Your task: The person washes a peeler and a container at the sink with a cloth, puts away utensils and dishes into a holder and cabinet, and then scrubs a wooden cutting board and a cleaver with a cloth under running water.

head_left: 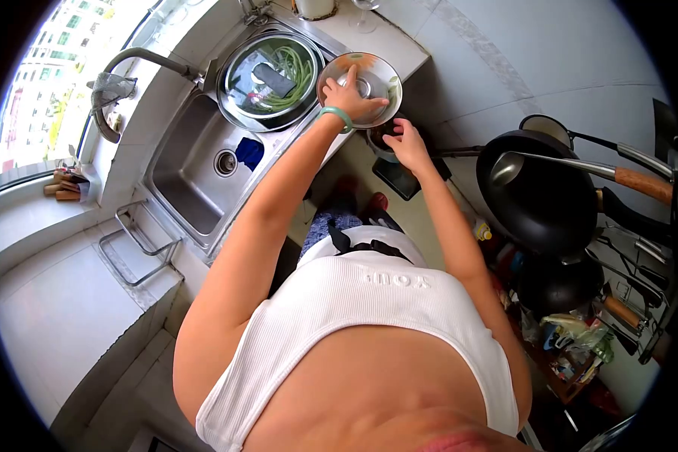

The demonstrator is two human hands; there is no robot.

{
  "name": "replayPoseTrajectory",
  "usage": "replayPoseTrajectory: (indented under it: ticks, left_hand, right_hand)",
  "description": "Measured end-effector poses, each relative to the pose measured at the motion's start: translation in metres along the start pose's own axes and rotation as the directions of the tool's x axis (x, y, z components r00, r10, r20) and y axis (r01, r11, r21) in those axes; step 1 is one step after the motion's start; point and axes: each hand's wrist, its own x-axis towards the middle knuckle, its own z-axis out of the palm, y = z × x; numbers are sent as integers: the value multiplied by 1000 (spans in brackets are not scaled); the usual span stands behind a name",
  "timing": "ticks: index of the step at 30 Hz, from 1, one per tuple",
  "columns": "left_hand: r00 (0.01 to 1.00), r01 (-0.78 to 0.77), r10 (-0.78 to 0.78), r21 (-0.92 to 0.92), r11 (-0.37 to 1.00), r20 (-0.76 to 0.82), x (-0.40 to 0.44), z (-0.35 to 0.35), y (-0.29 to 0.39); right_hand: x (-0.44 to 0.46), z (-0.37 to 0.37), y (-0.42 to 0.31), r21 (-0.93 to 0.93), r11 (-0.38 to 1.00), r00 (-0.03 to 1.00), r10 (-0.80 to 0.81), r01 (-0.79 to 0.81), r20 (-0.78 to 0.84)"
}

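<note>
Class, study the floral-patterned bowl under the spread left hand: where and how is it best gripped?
The floral-patterned bowl is probably best pinched by its rim, coming from the person's right: that round edge is bare, while the left hand spans the middle and its wrist crosses the near-left edge.

Both arms (pixel 270 197) outstretched, left hand (pixel 348 98) splayed palm down, right hand (pixel 410 145) half-curled

At right, a ladle (pixel 507 169) is hanging before a wok (pixel 546 207); at left, a blue cloth (pixel 249 153) is lying in the sink (pixel 190 162).
</note>
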Motion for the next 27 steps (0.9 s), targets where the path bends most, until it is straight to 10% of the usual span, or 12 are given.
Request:
replayPoseTrajectory:
  ticks: [3, 12, 15, 19, 27]
  left_hand:
    - [904, 304, -301, 38, 952, 304, -12, -64, 59]
    - [906, 281, -231, -97, 955, 355, 11, -63, 34]
    - [797, 567, -270, -516, 642, 539, 18, -76, 29]
    - [841, 518, -106, -734, 439, 530, 5, -127, 23]
    - [911, 399, 45, -845, -357, 411, -45, -193, -20]
  right_hand:
    - [6, 8, 10, 72, 994, 997, 78, -77, -15]
    - [5, 5, 40, 224, 962, 987, 146, -156, 60]
    - [2, -1, 37, 253, 956, 988, 152, -146, -5]
    - [-4, -20, -1, 13, 992, 942, -114, 124, -316]
    - [54, 5, -48, -379, 894, 961, -273, 238, -41]
